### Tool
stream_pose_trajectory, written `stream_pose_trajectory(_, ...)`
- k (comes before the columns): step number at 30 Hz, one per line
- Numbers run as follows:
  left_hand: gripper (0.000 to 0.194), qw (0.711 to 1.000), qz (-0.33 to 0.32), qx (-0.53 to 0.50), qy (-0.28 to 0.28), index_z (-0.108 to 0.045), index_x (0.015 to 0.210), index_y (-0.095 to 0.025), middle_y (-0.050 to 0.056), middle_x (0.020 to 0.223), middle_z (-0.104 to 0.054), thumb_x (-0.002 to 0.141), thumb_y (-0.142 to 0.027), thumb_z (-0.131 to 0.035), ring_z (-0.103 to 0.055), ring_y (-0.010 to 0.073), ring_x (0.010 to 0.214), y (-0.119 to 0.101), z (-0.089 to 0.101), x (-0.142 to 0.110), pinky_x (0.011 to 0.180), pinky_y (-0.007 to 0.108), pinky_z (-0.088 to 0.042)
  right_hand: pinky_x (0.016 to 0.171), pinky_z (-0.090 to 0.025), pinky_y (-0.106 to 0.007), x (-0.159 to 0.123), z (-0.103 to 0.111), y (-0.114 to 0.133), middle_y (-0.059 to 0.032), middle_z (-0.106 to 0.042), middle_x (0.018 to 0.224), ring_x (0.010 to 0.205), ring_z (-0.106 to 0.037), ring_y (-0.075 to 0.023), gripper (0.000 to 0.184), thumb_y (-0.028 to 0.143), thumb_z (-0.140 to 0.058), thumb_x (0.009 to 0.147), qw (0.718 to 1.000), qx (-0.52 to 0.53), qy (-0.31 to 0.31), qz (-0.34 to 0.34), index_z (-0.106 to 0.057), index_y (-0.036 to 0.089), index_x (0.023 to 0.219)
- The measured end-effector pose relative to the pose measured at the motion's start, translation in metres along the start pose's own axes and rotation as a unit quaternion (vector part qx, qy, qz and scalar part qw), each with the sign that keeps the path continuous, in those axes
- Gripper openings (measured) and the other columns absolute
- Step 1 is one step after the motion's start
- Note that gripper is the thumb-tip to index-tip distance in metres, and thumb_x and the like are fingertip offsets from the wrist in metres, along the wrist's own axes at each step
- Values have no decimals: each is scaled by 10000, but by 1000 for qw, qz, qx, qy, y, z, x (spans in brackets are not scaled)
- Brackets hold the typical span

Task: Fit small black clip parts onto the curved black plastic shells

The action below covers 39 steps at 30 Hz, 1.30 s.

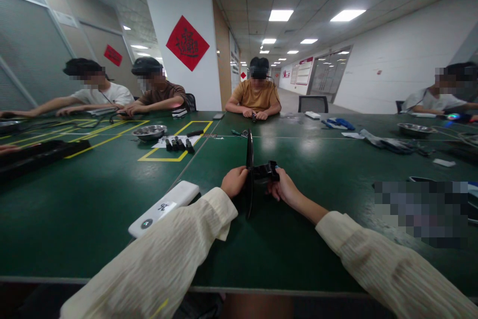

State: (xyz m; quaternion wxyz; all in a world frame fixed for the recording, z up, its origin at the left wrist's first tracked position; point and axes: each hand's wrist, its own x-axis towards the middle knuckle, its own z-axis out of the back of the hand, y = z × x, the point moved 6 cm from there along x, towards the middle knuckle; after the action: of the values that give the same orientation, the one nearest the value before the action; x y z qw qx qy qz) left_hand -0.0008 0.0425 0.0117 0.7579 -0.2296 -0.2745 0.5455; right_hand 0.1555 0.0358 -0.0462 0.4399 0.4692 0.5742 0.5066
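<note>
While it stands edge-on over the near bench [298,259], one black panel [250,179], long axis upright, lies right of the left grip [234,182], which is closed against its left face, fingertips hidden. Right grip [284,187]: closed, thumb and fingers on a black block [264,171] adjoining the panel's right face; whether fastened, cannot tell. White pack [182,191], near left: label, apparently "26", inverted. Red sign [187,43], far left: characters, not legible.

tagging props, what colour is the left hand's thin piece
Black; the thin piece shows best in the head view.
</note>
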Motion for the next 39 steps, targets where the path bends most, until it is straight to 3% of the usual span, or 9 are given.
stream_pose_trajectory(7, 404, 1000, 5, 13, -9, -668, 769, -142, 118, 864, -703, 916, -274, -315, -624, 233, 831, 0, -1, 0, 760, 331, -458, 266, -225, -212, 0, 0, 0, -46, -558, 450, 246, -369, -87, 578, 484, -157, 908, 1000, -8, 7, 6, -523, 165, 594)
stream_pose_trajectory(14, 445, 999, 19, -27, -19, -671, 721, -142, 108, 795, -697, 917, -337, -323, -624, 222, 777, 3, -1, -1, 724, 311, -456, 261, -224, -205, 3, 1, -4, -39, -567, 460, 255, -383, -92, 578, 524, -176, 904, 1000, 5, 17, 18, -541, 162, 639)
stream_pose_trajectory(21, 420, 999, 24, 18, -14, -649, 686, -151, 112, 822, -700, 904, -291, -319, -619, 226, 781, 5, -1, 0, 712, 319, -455, 266, -210, -198, 2, 1, -2, -34, -545, 435, 250, -370, -85, 606, 525, -133, 906, 1000, -11, 9, 8, -532, 165, 624)
stream_pose_trajectory(28, 425, 999, 23, -25, -24, -655, 713, -159, 97, 781, -696, 910, -326, -316, -622, 229, 801, 5, -1, -1, 707, 314, -456, 274, -200, -198, 1, 2, -2, -34, -547, 437, 251, -374, -86, 597, 531, -138, 909, 1000, -16, 11, 9, -527, 163, 645)
stream_pose_trajectory(39, 399, 999, 33, 2, -12, -599, 640, -168, 96, 764, -682, 891, -298, -317, -616, 223, 756, 0, 2, -3, 683, 315, -448, 275, -207, -200, 2, 2, -3, -39, -559, 448, 254, -387, -88, 594, 526, -154, 907, 1000, -12, 23, 11, -536, 161, 638)
